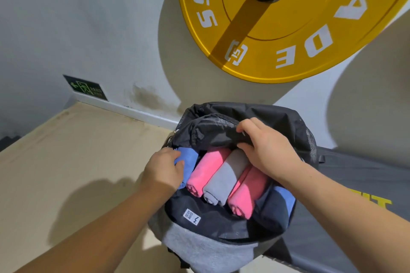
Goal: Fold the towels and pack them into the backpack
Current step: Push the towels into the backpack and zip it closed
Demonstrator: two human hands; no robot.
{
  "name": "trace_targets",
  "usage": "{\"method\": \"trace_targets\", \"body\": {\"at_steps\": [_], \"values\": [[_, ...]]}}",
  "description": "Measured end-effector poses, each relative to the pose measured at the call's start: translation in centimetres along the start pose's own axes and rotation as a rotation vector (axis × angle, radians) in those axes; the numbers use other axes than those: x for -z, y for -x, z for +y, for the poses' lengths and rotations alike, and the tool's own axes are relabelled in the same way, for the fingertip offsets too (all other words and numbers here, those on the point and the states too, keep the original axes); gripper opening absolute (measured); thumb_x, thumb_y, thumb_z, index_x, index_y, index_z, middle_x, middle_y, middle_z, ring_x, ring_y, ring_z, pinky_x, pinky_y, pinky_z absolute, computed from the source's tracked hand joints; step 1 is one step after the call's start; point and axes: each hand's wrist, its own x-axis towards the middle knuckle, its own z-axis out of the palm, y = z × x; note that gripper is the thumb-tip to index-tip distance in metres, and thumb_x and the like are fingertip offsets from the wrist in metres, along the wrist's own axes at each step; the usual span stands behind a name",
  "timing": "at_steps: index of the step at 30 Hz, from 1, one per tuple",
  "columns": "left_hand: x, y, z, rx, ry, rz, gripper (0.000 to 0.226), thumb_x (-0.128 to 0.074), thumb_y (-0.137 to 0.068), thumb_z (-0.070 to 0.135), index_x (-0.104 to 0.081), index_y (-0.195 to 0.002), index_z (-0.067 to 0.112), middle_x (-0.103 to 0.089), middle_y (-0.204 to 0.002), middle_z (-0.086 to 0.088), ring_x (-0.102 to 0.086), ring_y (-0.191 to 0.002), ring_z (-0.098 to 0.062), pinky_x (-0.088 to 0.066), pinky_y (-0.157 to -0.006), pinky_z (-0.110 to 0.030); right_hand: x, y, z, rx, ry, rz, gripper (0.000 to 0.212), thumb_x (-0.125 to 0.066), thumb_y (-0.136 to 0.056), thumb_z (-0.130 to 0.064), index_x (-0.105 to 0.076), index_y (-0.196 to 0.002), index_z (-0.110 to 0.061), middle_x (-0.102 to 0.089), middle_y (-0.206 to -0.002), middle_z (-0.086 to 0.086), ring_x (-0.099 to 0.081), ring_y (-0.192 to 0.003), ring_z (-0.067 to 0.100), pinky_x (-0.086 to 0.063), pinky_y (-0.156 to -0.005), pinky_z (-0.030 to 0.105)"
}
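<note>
A black and grey backpack point(208, 248) stands open in the middle of the view. Rolled towels lie side by side in its mouth: a blue towel point(188, 159) at the left, a pink towel point(205, 173), a grey towel point(224, 178) and a second pink towel point(248, 193). Another blue towel point(288, 199) shows at the right edge, half hidden by dark lining. My left hand point(163, 167) grips the left blue towel at the bag's left side. My right hand point(264, 146) grips the backpack's black upper flap point(213, 131), thumb under it, above the grey towel.
The backpack rests partly on a dark gym bench point(355, 184) at the right. A tan floor point(66, 162) lies to the left. A yellow weight plate point(288, 17) hangs on the wall above. A green exit sign point(85, 87) is low on the wall.
</note>
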Motion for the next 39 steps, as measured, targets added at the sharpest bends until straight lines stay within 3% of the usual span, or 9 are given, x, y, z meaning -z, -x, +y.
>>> {"method": "trace_targets", "body": {"at_steps": [7, 10, 13, 17, 20, 26, 30, 35, 39], "values": [[-1.9, 5.6, 8.2, -0.651, 0.036, -0.103, 0.029, -0.051, -0.091, 0.026, -0.076, -0.101, 0.015, -0.071, -0.117, -0.003, -0.064, -0.110, -0.024, -0.053, -0.096, -0.037, 3.1, 2.7, 3.3, -0.084, -0.122, -0.413, 0.081, -0.081, -0.071, -0.036, -0.042, -0.141, -0.046, -0.058, -0.127, -0.006, -0.058, -0.118, 0.019, -0.050, -0.097, 0.042], [-4.2, 7.7, 11.9, -0.800, -0.092, -0.285, 0.027, -0.053, -0.093, 0.031, -0.070, -0.108, 0.017, -0.067, -0.116, 0.000, -0.057, -0.114, -0.020, -0.049, -0.096, -0.038, 4.0, 4.5, 5.0, -0.078, 0.025, -0.490, 0.104, -0.085, -0.067, -0.042, -0.026, -0.153, -0.051, -0.052, -0.119, -0.002, -0.055, -0.112, 0.021, -0.051, -0.089, 0.041], [-6.1, 9.0, 13.5, -0.867, -0.264, -0.218, 0.030, -0.056, -0.084, 0.046, -0.065, -0.092, 0.019, -0.067, -0.094, 0.002, -0.058, -0.101, -0.022, -0.052, -0.087, -0.039, 3.8, 6.9, 6.1, 0.030, 0.220, -0.317, 0.097, -0.083, -0.065, -0.047, -0.039, -0.151, -0.041, -0.054, -0.116, 0.002, -0.056, -0.101, 0.026, -0.053, -0.076, 0.039], [-7.5, 9.3, 13.7, -0.845, -0.374, -0.122, 0.034, -0.066, -0.070, 0.055, -0.056, -0.074, 0.023, -0.061, -0.068, 0.006, -0.059, -0.080, -0.021, -0.053, -0.071, -0.035, 2.6, 8.6, 7.4, 0.180, 0.376, -0.153, 0.055, -0.082, -0.061, -0.044, -0.069, -0.108, -0.018, -0.061, -0.094, 0.004, -0.060, -0.081, 0.028, -0.052, -0.061, 0.036], [-8.1, 9.2, 14.2, -0.815, -0.438, -0.110, 0.037, -0.066, -0.066, 0.057, -0.053, -0.067, 0.023, -0.057, -0.060, 0.005, -0.057, -0.075, -0.024, -0.053, -0.066, -0.039, 2.2, 8.4, 7.7, 0.168, 0.323, -0.145, 0.021, -0.075, -0.071, -0.031, -0.062, -0.070, -0.014, -0.060, -0.075, 0.004, -0.061, -0.068, 0.031, -0.046, -0.051, 0.033], [-8.6, 8.6, 14.1, -0.764, -0.366, -0.091, 0.025, -0.056, -0.075, 0.048, -0.057, -0.070, 0.024, -0.061, -0.072, 0.006, -0.056, -0.084, -0.024, -0.051, -0.071, -0.040, 4.0, 6.9, 8.5, -0.142, -0.115, -0.107, 0.023, -0.060, -0.093, -0.026, -0.049, -0.074, -0.019, -0.050, -0.070, -0.002, -0.045, -0.068, 0.026, -0.034, -0.060, 0.034], [-8.3, 5.5, 14.9, -0.583, -0.294, -0.151, 0.030, -0.049, -0.087, 0.048, -0.066, -0.096, 0.024, -0.056, -0.108, 0.010, -0.048, -0.102, -0.021, -0.046, -0.083, -0.037, 4.2, 6.3, 8.2, -0.199, -0.232, -0.030, 0.015, -0.062, -0.094, -0.028, -0.060, -0.083, -0.017, -0.062, -0.070, 0.000, -0.054, -0.067, 0.026, -0.046, -0.062, 0.036], [-9.8, 3.4, 15.4, -0.417, -0.083, -0.159, 0.042, -0.055, -0.089, 0.050, -0.066, -0.124, 0.030, -0.057, -0.115, 0.011, -0.050, -0.108, -0.021, -0.050, -0.090, -0.039, 4.4, 5.9, 8.6, -0.270, -0.299, 0.005, 0.016, -0.061, -0.095, -0.028, -0.060, -0.085, -0.017, -0.062, -0.065, 0.002, -0.057, -0.061, 0.024, -0.049, -0.060, 0.037], [-10.0, 5.5, 14.6, -0.571, -0.008, 0.001, 0.041, -0.052, -0.092, 0.051, -0.071, -0.122, 0.031, -0.070, -0.111, 0.012, -0.062, -0.100, -0.021, -0.055, -0.081, -0.040, 4.0, 6.1, 8.7, -0.288, -0.307, 0.015, 0.017, -0.062, -0.095, -0.028, -0.060, -0.084, -0.015, -0.061, -0.063, 0.004, -0.054, -0.059, 0.025, -0.048, -0.060, 0.038]]}}
